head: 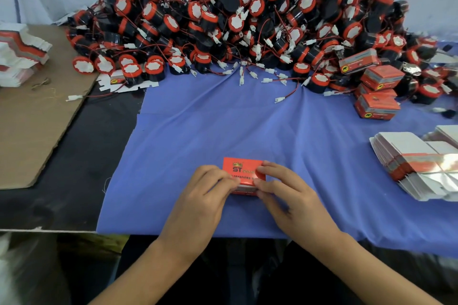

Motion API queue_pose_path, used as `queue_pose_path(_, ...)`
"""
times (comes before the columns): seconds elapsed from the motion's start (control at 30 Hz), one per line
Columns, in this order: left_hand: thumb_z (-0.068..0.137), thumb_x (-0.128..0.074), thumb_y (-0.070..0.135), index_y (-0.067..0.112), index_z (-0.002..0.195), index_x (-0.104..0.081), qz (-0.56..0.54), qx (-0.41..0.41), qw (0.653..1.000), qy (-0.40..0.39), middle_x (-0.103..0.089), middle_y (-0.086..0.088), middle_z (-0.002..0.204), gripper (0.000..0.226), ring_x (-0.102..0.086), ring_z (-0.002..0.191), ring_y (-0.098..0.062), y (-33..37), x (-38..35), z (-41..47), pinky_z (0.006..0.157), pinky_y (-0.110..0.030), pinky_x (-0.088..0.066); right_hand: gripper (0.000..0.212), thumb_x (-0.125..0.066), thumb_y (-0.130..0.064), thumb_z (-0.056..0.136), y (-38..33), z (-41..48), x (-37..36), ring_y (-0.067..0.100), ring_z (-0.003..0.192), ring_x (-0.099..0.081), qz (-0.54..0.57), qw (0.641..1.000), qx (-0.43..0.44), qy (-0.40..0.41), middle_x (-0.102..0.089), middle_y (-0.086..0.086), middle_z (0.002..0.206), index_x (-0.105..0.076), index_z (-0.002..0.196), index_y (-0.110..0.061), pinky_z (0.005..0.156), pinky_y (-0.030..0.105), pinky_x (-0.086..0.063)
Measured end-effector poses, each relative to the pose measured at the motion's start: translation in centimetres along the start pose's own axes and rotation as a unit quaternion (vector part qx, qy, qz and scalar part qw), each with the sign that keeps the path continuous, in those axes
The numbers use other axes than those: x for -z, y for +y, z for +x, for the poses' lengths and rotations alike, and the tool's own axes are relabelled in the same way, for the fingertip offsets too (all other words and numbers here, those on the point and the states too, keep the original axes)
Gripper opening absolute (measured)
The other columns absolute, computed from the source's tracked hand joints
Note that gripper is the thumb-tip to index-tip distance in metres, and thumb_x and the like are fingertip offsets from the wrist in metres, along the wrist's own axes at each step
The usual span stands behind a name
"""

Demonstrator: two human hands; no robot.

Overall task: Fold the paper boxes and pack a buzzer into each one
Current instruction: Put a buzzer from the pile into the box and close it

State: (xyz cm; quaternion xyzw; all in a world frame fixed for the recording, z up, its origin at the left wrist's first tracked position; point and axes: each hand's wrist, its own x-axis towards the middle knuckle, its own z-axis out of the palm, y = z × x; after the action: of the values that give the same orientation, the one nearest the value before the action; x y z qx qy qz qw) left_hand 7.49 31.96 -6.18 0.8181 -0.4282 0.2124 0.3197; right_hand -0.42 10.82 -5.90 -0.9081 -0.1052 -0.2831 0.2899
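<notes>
Both hands pinch one red box (243, 170) near the desk's edge: left hand (205, 195) and right hand (288, 195) gripping its sides; buzzers (247, 15) heaped far behind.

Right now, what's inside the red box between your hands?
Only its printed top shows. The red box sits on the blue cloth, left hand and right hand pinching its near edge; its contents are hidden.

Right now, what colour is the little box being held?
Red-orange box with dark lettering, seen in the head view.
</notes>
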Motion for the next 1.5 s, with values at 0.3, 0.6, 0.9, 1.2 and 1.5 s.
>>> queue_pose_path(0.3,0.096,-0.066,0.012,0.011,0.117,-0.074,0.091,-0.038,0.995,-0.014,-0.067,0.001,0.106,0.023,-0.063,0.096,-0.024,0.0,-0.1,-0.3,0.078,-0.041,-0.056,0.049,-0.073,0.015,0.083,-1.5,-0.3,-0.5,0.03,0.123,-0.064,-0.119,0.993,-0.004,-0.012,-0.069,0.011,0.125,-0.076,0.122,-0.014,0.092,0.039,-0.059)
queue_pose_path(0.6,0.091,-0.079,0.02,0.029,0.106,-0.074,-0.218,0.309,0.922,0.086,-0.064,0.012,0.11,0.018,-0.068,0.1,-0.005,1.7,0.2,0.6,0.08,-0.008,-0.05,0.054,-0.064,0.004,0.094,-4.1,0.0,-1.0,-0.004,0.109,-0.059,0.101,0.97,-0.22,0.017,-0.047,-0.009,0.128,-0.07,0.111,-0.047,0.089,0.008,-0.046)
queue_pose_path(0.9,0.095,-0.072,0.016,0.025,0.103,-0.075,-0.375,0.358,0.854,0.043,-0.078,0.018,0.099,0.013,-0.073,0.097,0.001,4.8,-2.3,5.0,0.082,-0.008,-0.05,0.053,-0.061,0.015,0.087,-4.1,0.7,0.9,0.01,0.123,-0.064,0.307,0.83,-0.425,0.191,-0.064,0.004,0.131,-0.063,0.128,-0.018,0.106,0.027,-0.05)
queue_pose_path(1.2,0.099,-0.06,0.011,0.052,0.12,-0.064,-0.459,0.244,0.847,-0.115,-0.07,0.032,0.113,0.046,-0.061,0.1,0.012,11.1,-6.6,17.5,0.087,-0.007,-0.049,0.06,-0.057,0.007,0.091,3.1,6.0,13.4,-0.004,0.102,-0.067,0.195,0.89,-0.362,0.199,-0.076,-0.019,0.102,-0.075,0.098,-0.05,0.085,0.014,-0.05)
queue_pose_path(1.5,0.09,-0.045,-0.011,0.021,0.135,-0.061,-0.475,0.258,0.809,-0.23,-0.07,0.0,0.127,0.057,-0.064,0.119,-0.022,14.0,-18.0,29.0,0.108,-0.049,-0.051,0.045,-0.045,0.009,0.087,17.3,10.0,19.2,0.025,0.083,-0.062,0.087,0.85,-0.49,0.171,-0.073,-0.003,0.09,-0.072,0.109,-0.02,0.071,0.035,-0.049)
